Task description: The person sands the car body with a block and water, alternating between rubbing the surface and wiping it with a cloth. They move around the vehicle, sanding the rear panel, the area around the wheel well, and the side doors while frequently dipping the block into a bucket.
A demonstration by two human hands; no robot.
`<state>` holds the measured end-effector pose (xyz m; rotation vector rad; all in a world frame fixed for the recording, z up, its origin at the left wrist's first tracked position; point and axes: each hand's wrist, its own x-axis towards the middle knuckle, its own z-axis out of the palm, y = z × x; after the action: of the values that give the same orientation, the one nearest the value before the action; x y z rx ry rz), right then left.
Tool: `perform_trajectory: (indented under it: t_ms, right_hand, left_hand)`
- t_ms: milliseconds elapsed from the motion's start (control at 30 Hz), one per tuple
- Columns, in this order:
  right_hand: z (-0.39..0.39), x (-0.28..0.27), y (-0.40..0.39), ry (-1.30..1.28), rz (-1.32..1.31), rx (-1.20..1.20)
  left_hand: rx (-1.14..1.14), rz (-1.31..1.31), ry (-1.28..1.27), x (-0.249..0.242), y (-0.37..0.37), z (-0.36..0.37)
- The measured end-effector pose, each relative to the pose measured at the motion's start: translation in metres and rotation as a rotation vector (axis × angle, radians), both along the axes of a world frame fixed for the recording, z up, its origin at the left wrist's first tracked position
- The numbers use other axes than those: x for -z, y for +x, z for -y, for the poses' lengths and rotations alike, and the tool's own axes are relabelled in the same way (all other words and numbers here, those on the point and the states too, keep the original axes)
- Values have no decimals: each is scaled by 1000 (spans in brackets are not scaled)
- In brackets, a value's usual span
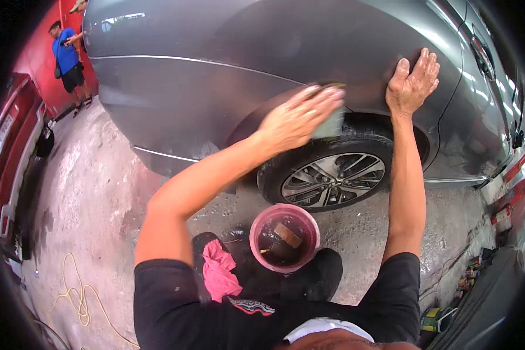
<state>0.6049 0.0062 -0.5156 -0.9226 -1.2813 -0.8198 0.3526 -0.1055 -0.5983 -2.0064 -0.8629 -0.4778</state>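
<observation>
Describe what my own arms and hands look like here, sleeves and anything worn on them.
Your left sleeve and right sleeve are short, plain black and end above the elbows. Below them, both arms are bare, with no watch or band visible. Your left hand and right hand are ungloved; the right looks wet and shiny.

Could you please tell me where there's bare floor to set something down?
The widest free floor lies between the red vehicle and the grey car, beyond the yellow cord. A smaller patch shows between the pink bucket and the right forearm, below the wheel. Crowded: around the person's legs and pink cloth, and lower right by the green pail.
</observation>
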Motion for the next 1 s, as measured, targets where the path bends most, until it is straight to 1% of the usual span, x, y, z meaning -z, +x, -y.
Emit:
perform_trajectory:
  t_ms: [33,67,100,133,167,200,233,267,300,367,400,433,467,500,533,567,600,633,667,700,767,833,867,900,933,967,1000]
  right_hand:
    - [2,-2,-1,3,-9,2]
    - [6,-4,-6,11,-13,4]
    - [9,-4,-6,16,-16,12]
    - [7,-4,-6,42,-16,37]
    - [10,-3,-2,49,-20,53]
    - [10,-3,-1,55,-14,54]
    - [9,-4,-5,62,-7,42]
    - [7,-5,-5,68,-4,68]
    - [2,-4,-3,64,14,95]
    - [-2,-1,-1,77,39,91]
    - [-1,0,1,65,45,93]
    - [0,-1,0,58,39,94]
    - [2,-2,-3,46,30,76]
    - [9,-3,-5,31,24,66]
    - [14,-4,-9,9,11,48]
    - [16,-4,-12,24,10,33]
    - [16,-3,-11,9,9,52]
    - [14,-4,-12,-5,-2,69]
    - [13,-3,-12,-11,-8,73]
    - [15,0,-11,-18,-7,59]
    - [15,-4,-10,-1,4,76]
    - [13,-6,-11,10,8,59]
    - [14,-5,-11,24,12,61]
    - [15,-5,-11,37,14,66]
    - [15,-5,-12,37,15,69]
    - [15,-2,-13,26,23,70]
    - [15,-2,-12,6,22,70]
  left_hand:
    - [-87,-41,-10,22,-29,10]
    - [-109,-71,-93,47,-68,23]
    - [-198,-144,-114,75,-104,33]
    - [-81,-39,-81,70,-115,48]
    - [-65,-43,-72,65,-106,42]
    - [-103,-13,-70,63,-90,30]
    - [-155,18,-67,40,-66,28]
    - [-90,96,-19,9,-36,22]
    - [-36,178,27,-11,-12,12]
    - [71,391,72,-10,-5,1]
    - [-16,428,84,7,-28,4]
    - [-57,529,156,35,-64,3]
    - [-137,695,310,46,-99,17]
    - [-72,995,420,46,-150,23]
    - [-180,1313,457,35,-202,34]
    - [-379,1207,490,21,-267,32]
    - [-302,1286,387,-4,-296,42]
    - [-399,1412,313,-29,-309,43]
    - [-621,1297,226,-19,-382,7]
    - [-628,1469,287,-37,-359,13]
    - [-580,1545,232,-51,-345,25]
    - [-589,1566,225,-56,-312,28]
    - [-212,1693,326,-64,-265,37]
    - [-871,888,194,-21,-294,-33]
    - [-319,1221,616,-45,-150,19]
    - [-171,1169,486,-31,-97,23]
    - [-141,953,443,-9,-54,11]
